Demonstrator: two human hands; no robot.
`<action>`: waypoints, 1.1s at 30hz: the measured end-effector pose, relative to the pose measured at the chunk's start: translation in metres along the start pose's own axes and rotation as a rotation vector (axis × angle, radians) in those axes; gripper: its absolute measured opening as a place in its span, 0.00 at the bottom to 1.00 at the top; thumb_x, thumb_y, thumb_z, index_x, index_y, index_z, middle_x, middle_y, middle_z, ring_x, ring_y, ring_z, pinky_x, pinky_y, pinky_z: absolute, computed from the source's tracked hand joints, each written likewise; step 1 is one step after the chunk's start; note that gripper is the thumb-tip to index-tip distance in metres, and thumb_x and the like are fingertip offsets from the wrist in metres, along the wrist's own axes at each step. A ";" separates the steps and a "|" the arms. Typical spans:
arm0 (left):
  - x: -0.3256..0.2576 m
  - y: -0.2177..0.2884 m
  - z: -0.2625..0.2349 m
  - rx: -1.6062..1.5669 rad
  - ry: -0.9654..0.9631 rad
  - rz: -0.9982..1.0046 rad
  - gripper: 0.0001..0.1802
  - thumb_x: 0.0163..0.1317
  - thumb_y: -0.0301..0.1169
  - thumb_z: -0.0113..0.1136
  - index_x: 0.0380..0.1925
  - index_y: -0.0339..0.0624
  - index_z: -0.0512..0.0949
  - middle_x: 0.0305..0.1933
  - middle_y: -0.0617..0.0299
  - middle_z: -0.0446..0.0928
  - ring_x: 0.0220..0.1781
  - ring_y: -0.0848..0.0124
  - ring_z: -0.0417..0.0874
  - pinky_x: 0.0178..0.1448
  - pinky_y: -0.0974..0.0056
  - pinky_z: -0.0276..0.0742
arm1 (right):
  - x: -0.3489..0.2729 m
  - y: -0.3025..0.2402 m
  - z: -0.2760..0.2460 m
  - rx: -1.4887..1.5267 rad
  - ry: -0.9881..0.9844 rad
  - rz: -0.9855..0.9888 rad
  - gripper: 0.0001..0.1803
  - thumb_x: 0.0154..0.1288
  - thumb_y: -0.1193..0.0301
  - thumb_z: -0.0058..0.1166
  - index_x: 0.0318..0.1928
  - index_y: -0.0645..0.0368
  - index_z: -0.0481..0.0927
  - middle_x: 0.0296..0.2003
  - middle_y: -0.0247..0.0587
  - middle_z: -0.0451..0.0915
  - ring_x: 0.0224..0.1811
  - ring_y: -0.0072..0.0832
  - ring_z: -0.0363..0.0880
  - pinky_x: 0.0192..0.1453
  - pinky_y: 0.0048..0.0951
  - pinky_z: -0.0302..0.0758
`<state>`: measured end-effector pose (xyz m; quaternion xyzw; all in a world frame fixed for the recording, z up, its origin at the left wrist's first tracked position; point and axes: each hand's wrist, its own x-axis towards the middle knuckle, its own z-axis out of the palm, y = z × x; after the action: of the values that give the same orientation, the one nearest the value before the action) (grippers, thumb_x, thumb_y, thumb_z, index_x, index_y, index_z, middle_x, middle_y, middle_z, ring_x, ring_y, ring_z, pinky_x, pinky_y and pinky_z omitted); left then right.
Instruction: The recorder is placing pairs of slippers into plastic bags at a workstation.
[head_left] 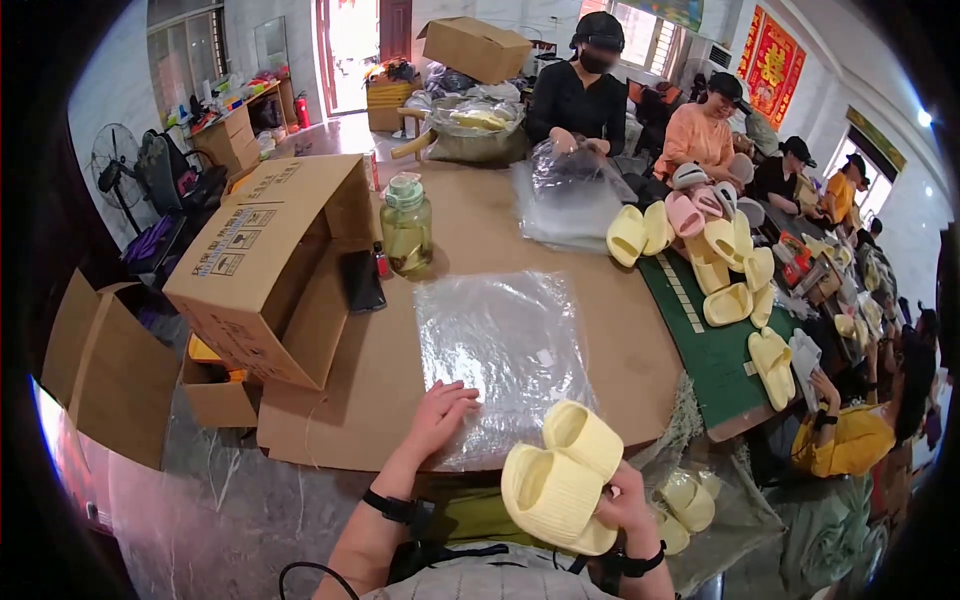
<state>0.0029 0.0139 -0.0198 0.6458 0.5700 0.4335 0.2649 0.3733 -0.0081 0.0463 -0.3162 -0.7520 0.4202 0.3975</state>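
Bagging, I reckon: right hand (628, 500) grips yellow slides (553, 492), left hand (438, 418) rests loose on plastic bag (500, 335); mouth probably needs opening next.

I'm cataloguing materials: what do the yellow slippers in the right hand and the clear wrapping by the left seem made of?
Yellow slippers: probably moulded foam or soft plastic, matte, judging by the thick, evenly coloured, ribbed straps.
Clear wrapping: likely thin plastic film, glossy; it is see-through, wrinkled and catches bright glare.
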 end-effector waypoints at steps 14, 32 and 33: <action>-0.004 0.016 0.002 0.280 -0.044 0.118 0.13 0.61 0.42 0.67 0.43 0.53 0.88 0.62 0.63 0.81 0.73 0.56 0.71 0.80 0.41 0.54 | -0.021 -0.010 -0.006 -0.051 0.244 0.188 0.22 0.55 0.68 0.74 0.50 0.61 0.87 0.45 0.33 0.81 0.31 0.12 0.74 0.29 0.16 0.67; 0.010 -0.020 0.012 -0.048 0.187 -0.221 0.16 0.71 0.42 0.57 0.42 0.45 0.88 0.48 0.55 0.87 0.58 0.56 0.84 0.80 0.46 0.58 | -0.010 -0.032 0.007 -0.268 -0.011 -0.092 0.21 0.54 0.70 0.71 0.50 0.61 0.86 0.50 0.49 0.84 0.50 0.44 0.86 0.51 0.36 0.81; 0.018 -0.013 0.010 -0.146 0.143 -0.339 0.17 0.71 0.43 0.56 0.42 0.44 0.88 0.45 0.54 0.88 0.53 0.57 0.85 0.76 0.50 0.63 | -0.007 -0.033 0.013 -0.284 -0.012 -0.104 0.22 0.52 0.69 0.70 0.50 0.59 0.86 0.45 0.47 0.85 0.45 0.44 0.86 0.46 0.36 0.82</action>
<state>0.0045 0.0353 -0.0310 0.4872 0.6549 0.4677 0.3392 0.3608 -0.0339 0.0691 -0.3275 -0.8214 0.2903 0.3656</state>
